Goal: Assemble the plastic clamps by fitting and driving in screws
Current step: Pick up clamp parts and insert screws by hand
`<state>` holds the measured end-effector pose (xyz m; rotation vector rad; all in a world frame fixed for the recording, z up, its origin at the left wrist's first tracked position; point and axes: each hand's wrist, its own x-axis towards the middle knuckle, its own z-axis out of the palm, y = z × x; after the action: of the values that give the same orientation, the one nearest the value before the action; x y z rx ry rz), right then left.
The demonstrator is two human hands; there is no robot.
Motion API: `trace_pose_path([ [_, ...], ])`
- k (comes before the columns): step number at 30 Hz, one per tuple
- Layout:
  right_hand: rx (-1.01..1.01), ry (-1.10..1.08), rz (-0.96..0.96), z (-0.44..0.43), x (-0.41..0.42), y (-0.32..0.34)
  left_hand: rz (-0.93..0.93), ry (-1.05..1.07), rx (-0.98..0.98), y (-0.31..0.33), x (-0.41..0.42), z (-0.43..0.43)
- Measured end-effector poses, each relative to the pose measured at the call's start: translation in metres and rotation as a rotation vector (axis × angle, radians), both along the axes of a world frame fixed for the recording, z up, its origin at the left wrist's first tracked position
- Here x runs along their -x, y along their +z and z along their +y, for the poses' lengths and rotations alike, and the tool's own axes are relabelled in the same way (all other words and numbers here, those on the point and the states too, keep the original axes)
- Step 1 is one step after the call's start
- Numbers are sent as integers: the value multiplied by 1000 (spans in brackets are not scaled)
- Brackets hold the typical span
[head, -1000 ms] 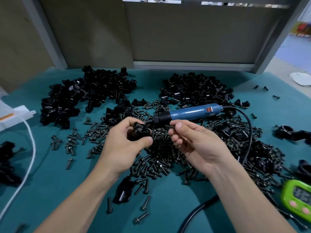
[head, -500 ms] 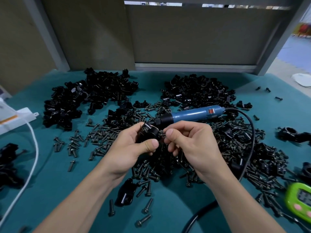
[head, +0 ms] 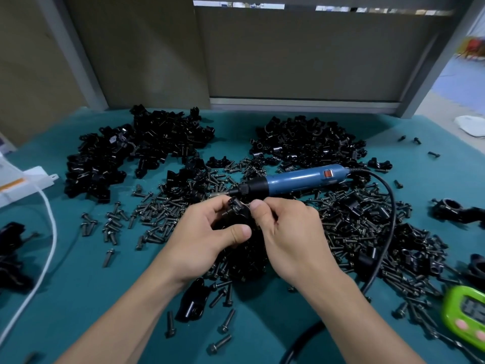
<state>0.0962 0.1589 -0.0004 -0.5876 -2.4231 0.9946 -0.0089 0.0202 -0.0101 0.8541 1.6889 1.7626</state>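
Presently, both hands are together at the centre of the teal table (head: 78,298), meeting over 1 black plastic clamp (head: 235,214). The left hand (head: 207,240) grips the clamp from its 8 o'clock side, thumb across the lower face and fingers curled over the top. The right hand (head: 288,232) closes in from 3 o'clock, with thumb and forefinger pinching a small metal piece (head: 247,204) at the clamp's 1 o'clock corner. Too little of that piece shows to confirm it is a screw. The clamp is held off the table, above the loose screws (head: 162,214) that spread from 9 o'clock round to 4 o'clock.

The blue electric screwdriver (head: 296,181) lies on the screws at 1 o'clock from the hands, tip pointing toward 9 o'clock and just beyond the fingertips, held by neither hand. Its black cable (head: 390,206) loops out at 3 o'clock and runs back toward 5 o'clock.

2 heaps of black clamp parts sit at the far side: the left heap (head: 157,143) at 11 o'clock, the right heap (head: 307,143) at 1 o'clock. 1 single clamp part (head: 191,306) lies at 6 o'clock, just below the left wrist. A green timer (head: 467,311) sits at 4 o'clock by the table edge. A white cord (head: 49,232) runs along 9 o'clock.
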Motion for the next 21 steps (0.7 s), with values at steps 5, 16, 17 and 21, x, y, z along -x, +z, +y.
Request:
trace_pose_path([
  [5, 54, 128, -3, 7, -5, 4, -23, -6, 14, 0, 2, 0],
  [16, 102, 61, -72, 3, -1, 1, 122, 29, 126, 1, 4, -4],
  [17, 97, 54, -77, 5, -1, 1, 135, 23, 149, 0, 4, -3],
  [21, 124, 59, -53, 10, -5, 4, 95, -14, 134, 0, 3, -3],
])
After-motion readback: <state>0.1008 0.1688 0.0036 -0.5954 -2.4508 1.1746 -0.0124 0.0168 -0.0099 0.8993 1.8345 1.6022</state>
